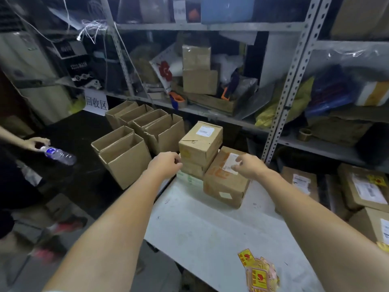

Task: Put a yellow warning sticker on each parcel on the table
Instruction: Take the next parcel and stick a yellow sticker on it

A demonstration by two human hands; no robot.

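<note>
Cardboard parcels stand stacked at the far end of the white table. The top parcel has a white label and rests on a lower box. A larger tilted parcel leans beside them on the right. My left hand reaches to the left side of the stack, fingers loosely curled and holding nothing. My right hand hovers over the white label on the tilted parcel, fingers bent and empty. A pile of yellow warning stickers lies at the table's near right edge.
Several open empty cartons stand on a dark surface left of the table. Another person's hand at far left holds a water bottle. Metal shelving with clutter runs behind. More labelled parcels lie at right.
</note>
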